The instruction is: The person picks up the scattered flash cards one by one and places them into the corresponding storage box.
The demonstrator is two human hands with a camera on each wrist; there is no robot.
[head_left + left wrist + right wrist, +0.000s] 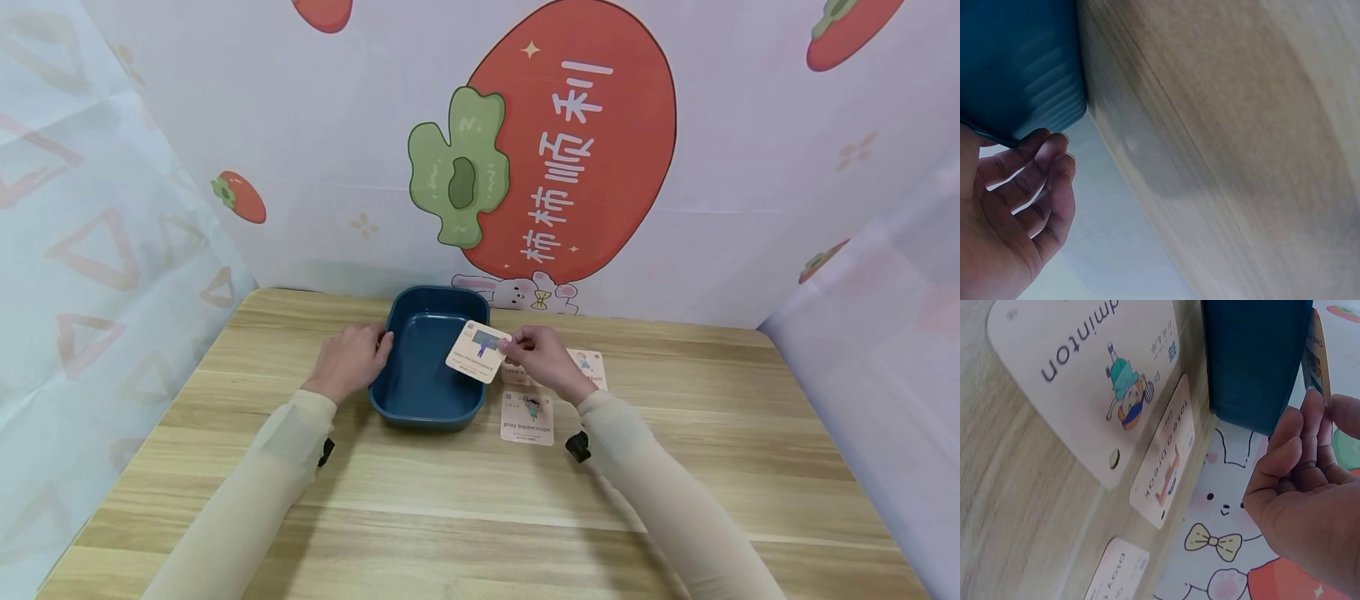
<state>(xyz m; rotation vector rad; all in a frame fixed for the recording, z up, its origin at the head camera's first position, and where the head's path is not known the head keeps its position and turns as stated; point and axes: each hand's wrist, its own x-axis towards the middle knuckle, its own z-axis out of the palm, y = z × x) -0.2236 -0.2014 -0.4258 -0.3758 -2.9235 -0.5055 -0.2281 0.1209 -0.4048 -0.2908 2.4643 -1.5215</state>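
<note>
A dark blue rectangular tray stands on the table. My left hand pinches its left rim, fingers outside the wall; in the left wrist view the fingertips meet the rim. My right hand pinches a square picture flashcard by its right corner, between thumb and fingers. The card is tilted above the tray's right side, showing a blue figure at a board. In the right wrist view this card appears nearly edge-on beside the tray wall.
Right of the tray lie a "play badminton" card, a "take a break" card and another card, partly covered by my right hand in the head view. Behind the wooden table hangs a cloth backdrop printed with persimmons.
</note>
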